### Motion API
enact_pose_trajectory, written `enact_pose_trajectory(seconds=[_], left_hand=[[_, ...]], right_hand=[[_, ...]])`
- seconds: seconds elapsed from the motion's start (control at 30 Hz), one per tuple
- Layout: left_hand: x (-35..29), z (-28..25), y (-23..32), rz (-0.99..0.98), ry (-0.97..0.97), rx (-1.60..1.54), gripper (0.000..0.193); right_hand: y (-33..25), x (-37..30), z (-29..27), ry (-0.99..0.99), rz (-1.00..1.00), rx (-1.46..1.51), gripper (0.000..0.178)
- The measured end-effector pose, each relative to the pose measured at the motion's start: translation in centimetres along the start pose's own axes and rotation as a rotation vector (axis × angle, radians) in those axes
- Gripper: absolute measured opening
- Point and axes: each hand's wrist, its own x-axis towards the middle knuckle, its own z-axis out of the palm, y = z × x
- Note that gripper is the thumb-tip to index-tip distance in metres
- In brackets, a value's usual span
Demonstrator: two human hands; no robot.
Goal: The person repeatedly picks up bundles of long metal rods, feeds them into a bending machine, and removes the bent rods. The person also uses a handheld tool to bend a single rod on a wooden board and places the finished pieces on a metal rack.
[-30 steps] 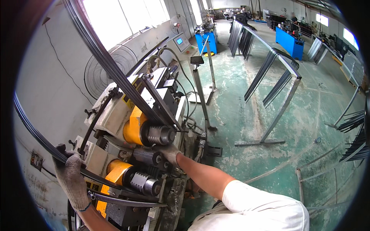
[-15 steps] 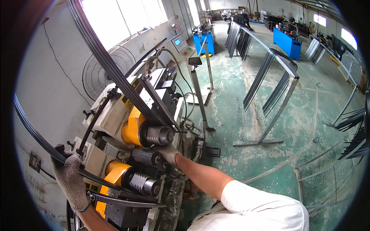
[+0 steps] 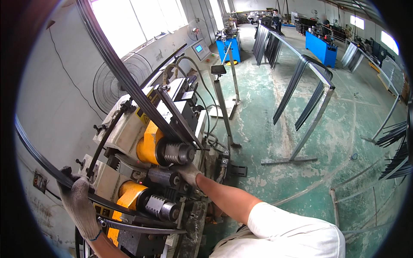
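My left hand (image 3: 79, 207), in a grey knit glove, is closed around a bundle of long black rods (image 3: 39, 157) at the left. From there the rods run down to the right along the lower ridged roller (image 3: 160, 207) of a bending machine. My right hand (image 3: 188, 173), also gloved, reaches in beneath the upper ridged roller (image 3: 178, 153), beside a dark middle cylinder (image 3: 162, 176). Its fingers are hidden behind these parts. A second bundle of black rods (image 3: 116, 64) slants down from the top left to the upper roller. Yellow collars (image 3: 148, 144) sit behind the rollers.
A coil spring (image 3: 133, 226) lies below the lower roller. Behind the machine are a large fan (image 3: 114, 81) and a control panel (image 3: 199, 49). Metal racks (image 3: 312, 124) with hanging black rods stand on the green floor. Two people are far back among blue-based machines (image 3: 320, 48).
The outer end of the lower rod bundle has dropped slightly. My left hand has shifted very little, and my right hand stays in place. A distant person now stands more upright.
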Motion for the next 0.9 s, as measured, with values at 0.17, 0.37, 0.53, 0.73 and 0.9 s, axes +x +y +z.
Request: enact_pose_trajectory(seconds=[0.17,0.37,0.53,0.73,0.9], left_hand=[[-0.7,-1.7,0.5,-0.092,-0.076,-0.103,0.056],[-1.9,-2.8,2.2,-0.223,-0.14,-0.134,0.065],[-2.0,-2.3,3.8,-0.24,-0.199,-0.114,0.064],[-2.2,-2.6,4.0,-0.219,-0.178,-0.033,0.068],[-2.2,-2.2,3.9,-0.24,-0.182,-0.047,0.066]], right_hand=[[3.3,1.9,-1.1,-0.011,-0.058,-0.138,0.049],[3.3,-0.2,-0.5,0.047,0.166,-0.102,0.028],[4.8,0.9,-2.3,0.048,0.082,-0.047,0.029],[6.9,2.4,-2.6,0.054,0.06,-0.066,0.036],[6.9,2.5,-3.0,0.025,0.097,0.034,0.041]])
